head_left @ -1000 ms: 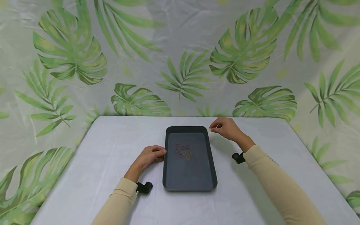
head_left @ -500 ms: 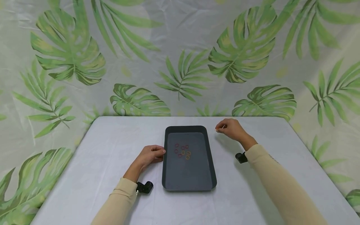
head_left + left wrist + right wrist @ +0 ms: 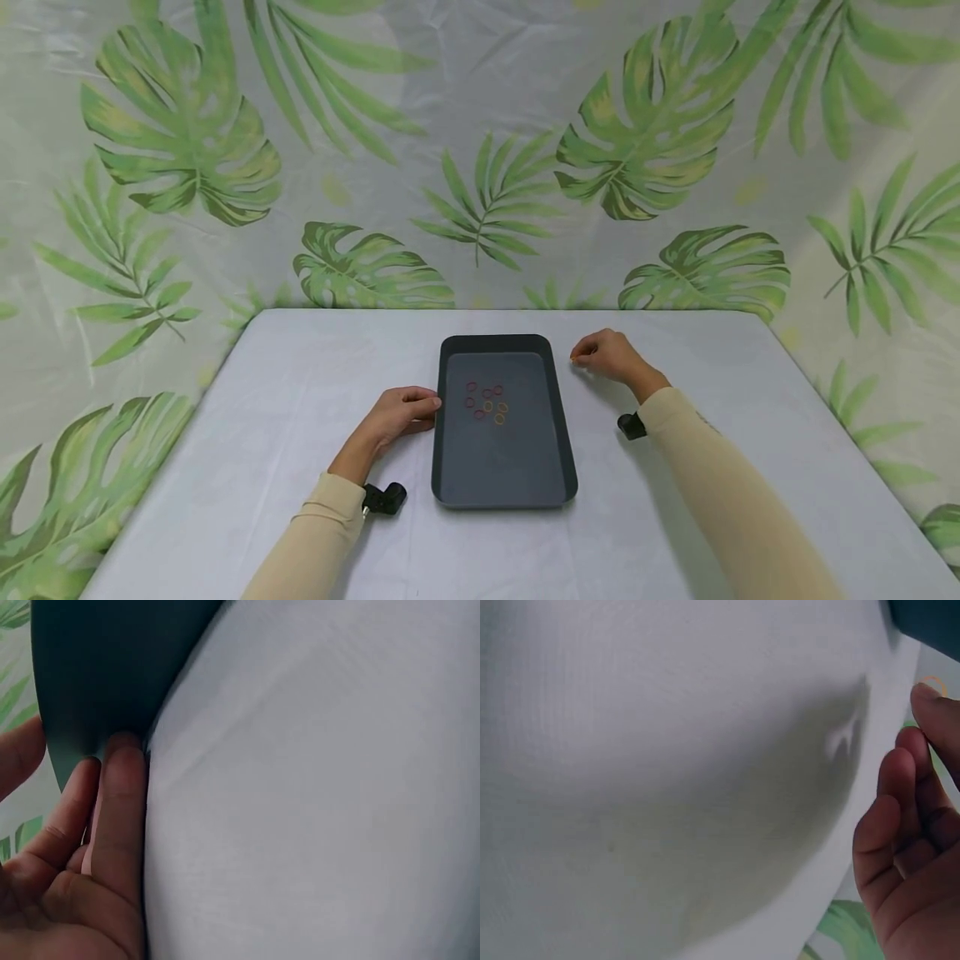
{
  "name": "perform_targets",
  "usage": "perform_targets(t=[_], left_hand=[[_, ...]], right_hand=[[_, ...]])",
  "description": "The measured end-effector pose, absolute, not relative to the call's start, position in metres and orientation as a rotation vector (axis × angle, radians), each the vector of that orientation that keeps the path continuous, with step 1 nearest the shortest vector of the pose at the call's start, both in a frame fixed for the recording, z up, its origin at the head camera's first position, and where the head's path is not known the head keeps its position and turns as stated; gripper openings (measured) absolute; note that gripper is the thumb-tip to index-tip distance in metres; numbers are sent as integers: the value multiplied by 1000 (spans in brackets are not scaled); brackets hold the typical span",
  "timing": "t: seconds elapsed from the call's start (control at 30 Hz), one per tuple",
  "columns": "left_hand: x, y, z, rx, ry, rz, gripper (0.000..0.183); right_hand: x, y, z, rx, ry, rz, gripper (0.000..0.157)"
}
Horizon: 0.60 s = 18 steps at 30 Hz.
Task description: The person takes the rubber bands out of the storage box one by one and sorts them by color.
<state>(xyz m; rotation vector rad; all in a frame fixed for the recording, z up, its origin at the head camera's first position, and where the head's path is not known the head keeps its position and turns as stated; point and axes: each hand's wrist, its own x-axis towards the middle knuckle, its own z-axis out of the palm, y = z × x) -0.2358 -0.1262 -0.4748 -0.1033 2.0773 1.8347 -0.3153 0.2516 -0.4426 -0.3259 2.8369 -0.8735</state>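
Note:
A dark grey tray [image 3: 517, 475] lies on the white-covered table. Inside it, several thin red rings [image 3: 470, 402] and three yellow-orange rings [image 3: 499, 419] lie loosely grouped; they look like small rubber bands. My left hand [image 3: 393, 414] rests at the tray's left side. In the left wrist view its fairly straight fingers [image 3: 120, 802] touch the outer wall, with the thumb beside the rim. Just off the tray's far right corner, my right hand [image 3: 611, 357] pinches a small orange rubber band [image 3: 932, 678] between thumb and index finger, above the table. Its other fingers are curled.
The white table cloth [image 3: 300, 358] spreads around the tray on all sides. A leaf-patterned curtain [image 3: 487, 167] hangs behind the table's far edge. A black wrist camera [image 3: 385, 500] sits on the left wrist and another [image 3: 632, 427] on the right.
My right hand has drawn away rightward from the tray's far corner, then dropped slightly nearer, still pinching the orange rubber band. The left hand and the rings in the tray stay put.

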Motion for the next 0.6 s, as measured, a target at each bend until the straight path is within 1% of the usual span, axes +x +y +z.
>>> perform_targets(t=[0.13, 0.3, 0.6], left_hand=[[-237, -127, -475, -98, 2076, 1816, 37], [-239, -129, -475, -85, 2082, 1796, 37], [-238, -131, -477, -55, 2079, 1786, 37]], right_hand=[[-314, 253, -444, -281, 2780, -884, 12], [-312, 254, -444, -299, 2747, -904, 9], [-317, 253, -455, -245, 2754, -866, 12]])
